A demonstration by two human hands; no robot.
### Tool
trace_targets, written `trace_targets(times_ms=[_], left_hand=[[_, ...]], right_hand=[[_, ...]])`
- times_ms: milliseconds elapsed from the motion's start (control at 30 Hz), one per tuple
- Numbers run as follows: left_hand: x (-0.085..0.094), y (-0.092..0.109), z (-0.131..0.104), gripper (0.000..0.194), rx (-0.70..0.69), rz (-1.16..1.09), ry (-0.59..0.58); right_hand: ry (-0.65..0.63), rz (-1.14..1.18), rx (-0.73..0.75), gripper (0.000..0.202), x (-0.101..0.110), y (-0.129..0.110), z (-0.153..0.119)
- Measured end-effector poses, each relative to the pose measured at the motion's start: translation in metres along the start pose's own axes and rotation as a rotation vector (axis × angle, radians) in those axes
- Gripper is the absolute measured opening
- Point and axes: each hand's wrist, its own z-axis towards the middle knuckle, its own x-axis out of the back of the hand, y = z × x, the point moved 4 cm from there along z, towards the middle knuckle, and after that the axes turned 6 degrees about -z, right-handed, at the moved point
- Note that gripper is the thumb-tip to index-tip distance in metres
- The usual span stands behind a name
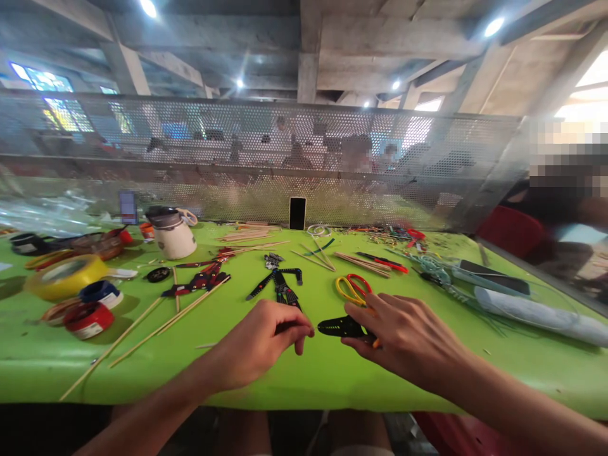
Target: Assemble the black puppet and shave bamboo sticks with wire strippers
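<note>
In my right hand (pixel 403 329) is a pair of black wire strippers (pixel 339 327) with orange on the handles, jaws pointing left. My left hand (pixel 263 342) is closed in a pinch just left of the jaw tips; whatever its fingers hold, if anything, is too small to make out. Right behind my left hand lies a small black jointed figure (pixel 284 285) with its arms spread, its lower end partly hidden by the hand. Scissors with yellow and red loops (pixel 350 290) rest beyond my right fingers.
At left are tape rolls (pixel 89 320), a pitcher (pixel 171 234), a dark red jointed figure (pixel 209 278) and long thin sticks (pixel 142 335). A phone (pixel 297 213) stands upright against the mesh partition (pixel 237 190). A clear-wrapped roll (pixel 536 316) lies at right, near a blurred person.
</note>
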Motion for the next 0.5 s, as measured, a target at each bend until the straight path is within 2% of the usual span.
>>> trace_targets(times_ms=[100,367,433,500], left_hand=[[-0.003,0.001,-0.002,0.028,-0.081,0.079,0.052],[-0.013,0.002,-0.01,0.018,-0.374,0.329,0.216],[-0.015,-0.001,-0.01,0.017,-0.4,0.383,0.214],[-0.017,-0.004,-0.009,0.018,-0.37,0.402,0.184]], right_hand=[[-0.044,0.061,-0.023,0.041,-0.004,0.0,0.0],[-0.267,0.221,-0.087,0.038,-0.012,0.0,0.002],[-0.282,0.222,-0.087,0.038,-0.013,-0.001,0.001],[-0.26,0.177,-0.077,0.039,-0.013,-0.002,-0.001]])
